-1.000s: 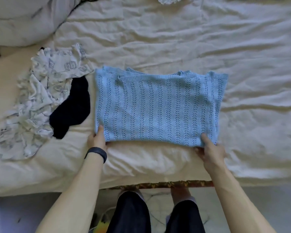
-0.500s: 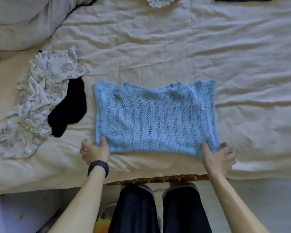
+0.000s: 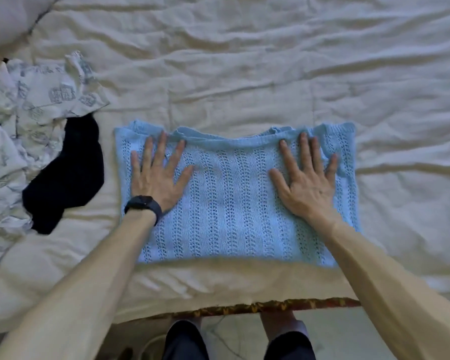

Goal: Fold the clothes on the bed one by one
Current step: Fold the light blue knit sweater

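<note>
From the head camera, looking down, the bed [image 3: 244, 61] has a pale, wrinkly cover. A blue knit top [image 3: 231, 209] lies flat on it, close to the near edge and about halfway along it. The top is folded into a neat block with 4 sides. Its far edge shows a few layers stacked one on the other. It has lines of little holes running from its near edge to its far edge.

Both hands lie flat on the top with fingers straight and spread, so neither one grabs anything. The left hand [image 3: 159, 178] presses on the left part of the top, and its fingertips reach almost to the far edge. A dark band [image 3: 143, 205] goes round that wrist. The right hand [image 3: 307, 183] presses on the right part the same way, with fingers wide apart. The 2 hands are well apart, with bare blue knit between them.

By the left edge of the bed there is a crumpled white cloth with grey-blue prints [image 3: 37, 100]. A black cloth [image 3: 65, 172] lies half on it, just beside the left side of the blue top but not touching it. A grey pillow [image 3: 8, 16] sits in the far left corner.

Under the near edge a strip of patterned trim [image 3: 270, 305] shows. Below it are the person's dark trousers [image 3: 185, 341].
</note>
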`<state>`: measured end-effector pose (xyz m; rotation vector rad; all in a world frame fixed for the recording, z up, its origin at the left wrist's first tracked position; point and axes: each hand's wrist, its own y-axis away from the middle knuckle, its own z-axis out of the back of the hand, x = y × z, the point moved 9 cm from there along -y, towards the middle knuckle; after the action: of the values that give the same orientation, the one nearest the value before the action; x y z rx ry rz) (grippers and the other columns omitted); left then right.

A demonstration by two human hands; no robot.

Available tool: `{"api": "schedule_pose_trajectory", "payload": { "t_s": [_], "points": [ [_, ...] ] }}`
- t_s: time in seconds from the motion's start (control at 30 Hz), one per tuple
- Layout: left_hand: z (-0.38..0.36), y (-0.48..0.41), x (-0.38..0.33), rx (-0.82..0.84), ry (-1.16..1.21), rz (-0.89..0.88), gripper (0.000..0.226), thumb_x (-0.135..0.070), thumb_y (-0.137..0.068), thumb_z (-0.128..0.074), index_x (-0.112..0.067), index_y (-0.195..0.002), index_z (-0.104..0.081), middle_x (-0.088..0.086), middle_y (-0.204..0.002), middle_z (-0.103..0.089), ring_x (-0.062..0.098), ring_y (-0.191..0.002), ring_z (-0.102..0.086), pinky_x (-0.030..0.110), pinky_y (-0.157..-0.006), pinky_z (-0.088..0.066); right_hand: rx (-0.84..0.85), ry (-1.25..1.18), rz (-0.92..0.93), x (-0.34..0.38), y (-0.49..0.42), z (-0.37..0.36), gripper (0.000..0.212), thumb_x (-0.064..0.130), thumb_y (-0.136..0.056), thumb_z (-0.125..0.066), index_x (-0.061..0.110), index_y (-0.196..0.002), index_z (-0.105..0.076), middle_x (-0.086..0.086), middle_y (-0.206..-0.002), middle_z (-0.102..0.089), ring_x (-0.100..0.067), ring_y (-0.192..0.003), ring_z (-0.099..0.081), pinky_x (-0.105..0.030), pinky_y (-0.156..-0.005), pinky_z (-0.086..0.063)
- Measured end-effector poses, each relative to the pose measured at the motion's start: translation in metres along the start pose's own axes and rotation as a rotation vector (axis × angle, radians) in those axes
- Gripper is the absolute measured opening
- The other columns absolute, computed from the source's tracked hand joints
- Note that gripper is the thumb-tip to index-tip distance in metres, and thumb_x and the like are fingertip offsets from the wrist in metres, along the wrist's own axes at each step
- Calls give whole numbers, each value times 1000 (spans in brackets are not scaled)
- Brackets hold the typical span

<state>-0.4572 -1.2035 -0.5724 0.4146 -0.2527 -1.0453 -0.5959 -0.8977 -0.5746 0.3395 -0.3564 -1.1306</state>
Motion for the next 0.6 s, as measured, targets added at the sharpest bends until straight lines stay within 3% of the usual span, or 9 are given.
{"api": "schedule_pose_trajectory", "payload": {
  "t_s": [0.07,0.17,0.3,0.37,0.4,0.47,0.53,0.6],
  "points": [
    [6,12,-12,-21,-6,-9,66,-69,-99,-11,-44,-156,9,-4,-164,24,20,-152,22,55,-120,14,-49,-36,20,-1,7,12,67,69,-100,-18,46,-160,4,6,-168,20,-14,-154,23,-48,-119,23],
    [4,55,-79,27,80,-114,70,-72,-96,-11,-44,-155,14,-2,-162,31,21,-148,30,55,-118,20,-72,-132,-120,-30,33,25,69,65,-99,-18,42,-160,3,8,-168,20,-14,-155,18,-48,-121,17],
    [-23,132,-228,291,117,-504,81,-79,-91,-22,-46,-153,19,-5,-163,29,21,-149,28,58,-116,21,85,-256,-407,-112,76,13,63,55,-105,-18,35,-163,-3,3,-171,11,-16,-157,13,-56,-124,5],
    [-29,159,-288,313,45,-673,89,-69,-94,-39,-38,-155,19,-3,-165,22,23,-151,22,57,-117,17,140,-236,-444,-149,98,10,61,50,-107,-22,33,-163,-5,2,-171,10,-16,-157,11,-56,-125,2],
    [-31,164,-308,299,-7,-674,91,-58,-96,-46,-33,-156,18,-1,-166,20,24,-152,19,56,-118,14,168,-202,-418,-161,108,10,61,49,-107,-23,35,-163,-6,2,-171,10,-16,-157,10,-55,-125,1],
    [-27,160,-325,294,-63,-574,89,-39,-99,-52,-27,-158,12,3,-168,11,27,-154,12,56,-120,6,227,-156,-347,-176,122,10,60,50,-106,-24,37,-162,-8,2,-171,7,-16,-157,8,-54,-124,-1],
    [-16,156,-334,303,-68,-537,80,-29,-98,-54,-27,-159,-3,5,-166,-8,28,-153,-8,54,-119,-11,266,-165,-293,-186,130,14,58,49,-107,-26,37,-162,-13,1,-172,2,-17,-157,4,-52,-124,-4],
    [15,152,-338,163,94,-554,70,-24,-85,-67,-28,-149,-40,6,-143,-45,28,-130,-46,46,-100,-40,261,-229,-286,-191,128,23,55,46,-107,-33,32,-159,-28,-3,-171,-9,-21,-157,-7,-50,-123,-12]
  ]
}}
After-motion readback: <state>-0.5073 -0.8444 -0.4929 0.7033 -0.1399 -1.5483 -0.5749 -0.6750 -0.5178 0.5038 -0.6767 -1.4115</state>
